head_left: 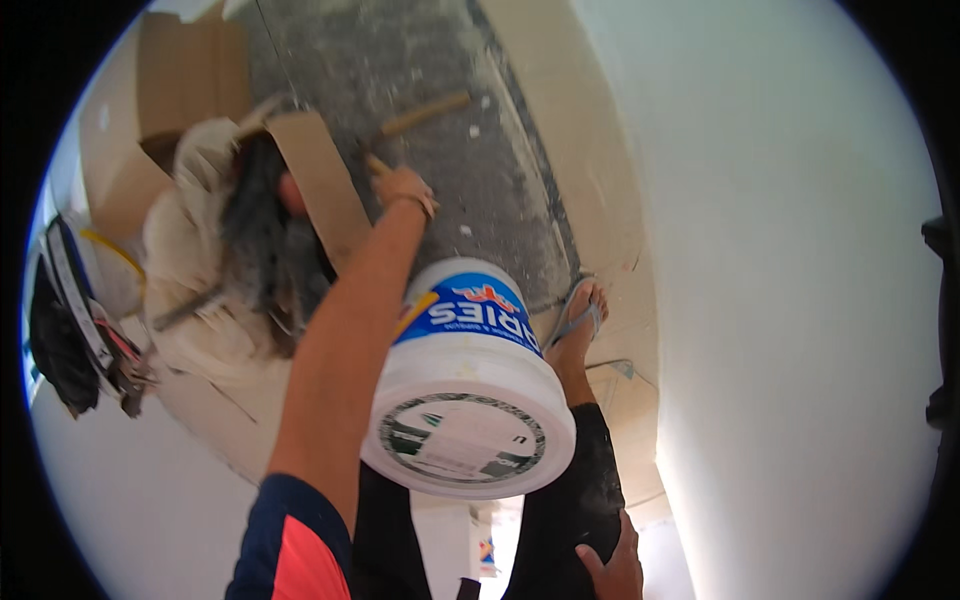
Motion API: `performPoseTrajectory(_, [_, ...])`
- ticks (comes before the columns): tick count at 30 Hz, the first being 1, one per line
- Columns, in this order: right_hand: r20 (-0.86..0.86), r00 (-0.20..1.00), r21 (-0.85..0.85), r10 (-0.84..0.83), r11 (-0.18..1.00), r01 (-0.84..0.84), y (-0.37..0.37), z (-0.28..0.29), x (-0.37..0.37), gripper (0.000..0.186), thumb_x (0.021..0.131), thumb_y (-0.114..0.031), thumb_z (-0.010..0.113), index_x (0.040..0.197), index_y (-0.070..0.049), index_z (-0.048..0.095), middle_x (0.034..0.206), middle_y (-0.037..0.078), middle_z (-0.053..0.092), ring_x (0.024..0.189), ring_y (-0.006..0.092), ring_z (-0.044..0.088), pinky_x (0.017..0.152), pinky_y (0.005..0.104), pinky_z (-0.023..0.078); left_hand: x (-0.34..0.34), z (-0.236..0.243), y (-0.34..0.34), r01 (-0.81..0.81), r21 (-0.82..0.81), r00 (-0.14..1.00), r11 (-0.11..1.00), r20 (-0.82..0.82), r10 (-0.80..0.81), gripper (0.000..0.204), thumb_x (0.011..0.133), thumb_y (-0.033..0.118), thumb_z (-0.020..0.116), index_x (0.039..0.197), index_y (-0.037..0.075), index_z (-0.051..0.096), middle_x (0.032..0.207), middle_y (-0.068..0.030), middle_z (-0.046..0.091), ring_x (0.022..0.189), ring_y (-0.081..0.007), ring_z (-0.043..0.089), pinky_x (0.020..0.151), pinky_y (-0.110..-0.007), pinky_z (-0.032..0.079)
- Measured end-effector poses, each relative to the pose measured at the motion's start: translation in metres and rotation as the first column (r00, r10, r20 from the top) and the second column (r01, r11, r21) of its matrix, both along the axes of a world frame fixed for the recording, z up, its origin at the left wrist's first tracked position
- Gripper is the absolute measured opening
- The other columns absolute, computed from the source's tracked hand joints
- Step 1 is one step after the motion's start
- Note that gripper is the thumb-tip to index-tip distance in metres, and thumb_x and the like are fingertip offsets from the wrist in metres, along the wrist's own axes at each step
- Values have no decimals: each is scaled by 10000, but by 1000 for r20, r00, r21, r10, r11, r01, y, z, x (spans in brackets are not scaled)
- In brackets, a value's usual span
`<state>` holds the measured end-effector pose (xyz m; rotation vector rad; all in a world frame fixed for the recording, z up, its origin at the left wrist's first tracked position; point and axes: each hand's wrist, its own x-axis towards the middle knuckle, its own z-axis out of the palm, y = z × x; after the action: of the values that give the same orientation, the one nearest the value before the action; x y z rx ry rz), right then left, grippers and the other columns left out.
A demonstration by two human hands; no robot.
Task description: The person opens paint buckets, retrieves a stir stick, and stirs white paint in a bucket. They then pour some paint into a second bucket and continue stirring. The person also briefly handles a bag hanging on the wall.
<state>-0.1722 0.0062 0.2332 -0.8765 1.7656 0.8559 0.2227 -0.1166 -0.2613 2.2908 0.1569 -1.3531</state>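
Note:
My left hand (402, 188) reaches down over the dark grey floor, its fingers closed around a short yellowish handle (377, 165); what that handle belongs to is too blurred to tell. Close to it on the floor lies a wooden-handled tool (425, 115), its head end unclear. Lower down, my right hand (615, 565) rests on my dark-trousered leg, thumb apart from the fingers and nothing held. Between my legs stands a white bucket (460, 370) with a blue label and a round printed patch on its lid. A yellow piece (415, 315) shows against its side.
An opened cardboard box (320, 180) with dark cloth-like items sits left of my left hand, beside a cream sack (195, 320). A black bag (70, 340) is farther left. My sandalled foot (590, 305) is right of the bucket, near a white wall (780, 300).

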Motion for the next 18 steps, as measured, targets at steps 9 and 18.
performPoseTrajectory(9, [-66,995,-437,-70,899,35,113,68,-3,705,850,-430,722,1371,-27,472,1213,261,588,1150,409,575,934,485,485,7,338,37,-383,-474,859,793,-498,117,220,997,410,551,1018,195,512,674,76,395,486,-39,369,392,-192,281])
performPoseTrajectory(18, [167,615,-300,-770,555,776,317,-43,-100,320,950,-295,595,1035,6,663,703,129,693,568,173,679,521,297,524,128,542,289,391,-36,871,920,-310,-382,418,1034,505,413,1121,119,549,573,44,424,404,-68,372,348,-233,274])
